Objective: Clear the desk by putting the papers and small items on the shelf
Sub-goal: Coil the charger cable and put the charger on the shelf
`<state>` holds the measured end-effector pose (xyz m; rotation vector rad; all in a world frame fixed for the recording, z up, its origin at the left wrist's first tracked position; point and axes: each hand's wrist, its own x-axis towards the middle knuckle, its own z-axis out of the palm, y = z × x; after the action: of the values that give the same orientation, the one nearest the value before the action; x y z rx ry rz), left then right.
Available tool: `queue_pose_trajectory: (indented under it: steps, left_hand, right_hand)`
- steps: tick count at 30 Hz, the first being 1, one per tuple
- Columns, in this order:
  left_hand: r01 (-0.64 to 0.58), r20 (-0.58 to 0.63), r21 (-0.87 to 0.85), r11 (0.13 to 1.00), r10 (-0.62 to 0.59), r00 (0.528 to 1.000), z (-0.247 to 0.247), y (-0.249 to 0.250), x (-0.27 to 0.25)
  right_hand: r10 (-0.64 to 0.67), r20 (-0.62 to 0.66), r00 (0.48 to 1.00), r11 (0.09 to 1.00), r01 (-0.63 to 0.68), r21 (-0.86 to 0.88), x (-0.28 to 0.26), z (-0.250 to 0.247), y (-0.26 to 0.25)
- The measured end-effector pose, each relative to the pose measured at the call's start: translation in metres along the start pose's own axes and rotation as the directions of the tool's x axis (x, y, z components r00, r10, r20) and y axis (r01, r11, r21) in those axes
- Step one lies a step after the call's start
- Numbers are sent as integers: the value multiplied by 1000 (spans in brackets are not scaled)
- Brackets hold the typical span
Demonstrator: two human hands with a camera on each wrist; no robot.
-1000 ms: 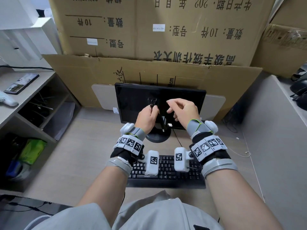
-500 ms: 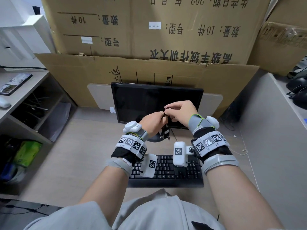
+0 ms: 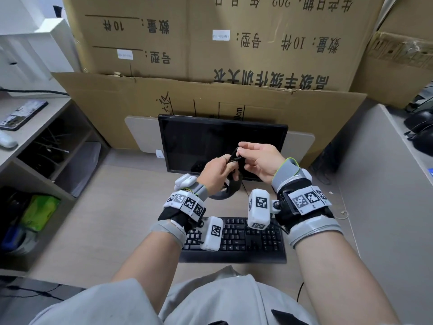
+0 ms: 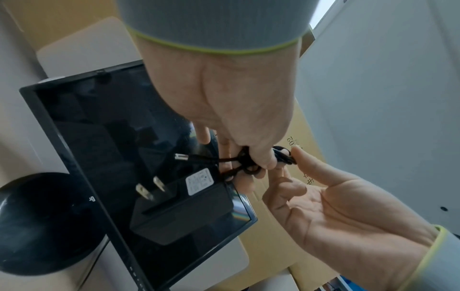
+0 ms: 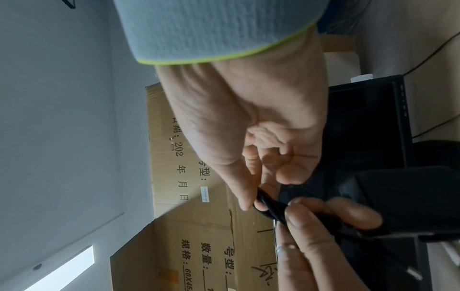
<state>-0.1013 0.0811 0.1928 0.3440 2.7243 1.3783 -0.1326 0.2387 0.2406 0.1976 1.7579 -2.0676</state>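
A black power adapter (image 4: 181, 208) with two metal prongs hangs from its bundled black cord (image 4: 239, 167) in front of the monitor. My left hand (image 3: 228, 161) grips the cord bundle, fingers curled round it, and the adapter (image 3: 234, 184) dangles below. My right hand (image 3: 241, 148) pinches a loop of the same cord (image 5: 265, 203) between thumb and forefinger, right beside the left hand (image 5: 311, 226). The shelf unit (image 3: 35, 137) stands at the left of the desk, well away from both hands.
A black monitor (image 3: 222, 141) and keyboard (image 3: 234, 238) sit mid-desk. Cardboard boxes (image 3: 257, 55) are stacked behind. On the shelf top lie a phone (image 3: 23, 114) and a white item (image 3: 7, 141). A green packet (image 3: 39, 212) lies in a lower compartment. A grey partition (image 3: 386, 184) bounds the right.
The left hand held the cord up alone a second ago. The right hand has closed in and now pinches a loop of it, with both hands together before the screen.
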Motion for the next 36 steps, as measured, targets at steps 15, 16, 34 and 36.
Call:
queue_pose_trajectory:
  steps: [15,16,34,36]
  left_hand:
    - [139,139,-524,840,-76,987,-1,15,-4]
    - [143,146,-542,828,-75,986,-1,13,-4]
    - [431,378,-663,613,-223,899,64,28,36]
    - [422,389,-697,580,-187,902,85,27,44]
  right_hand:
    - [-288,64,956,885,291,-363,-5,-5,-1]
    - [-293,75,953,887,300,-351,-6,-5,-1]
    - [-275,-21,961,934,262,-241,6,-87,40]
    - [-261,-17,965,945,252,-207,11,-105,48]
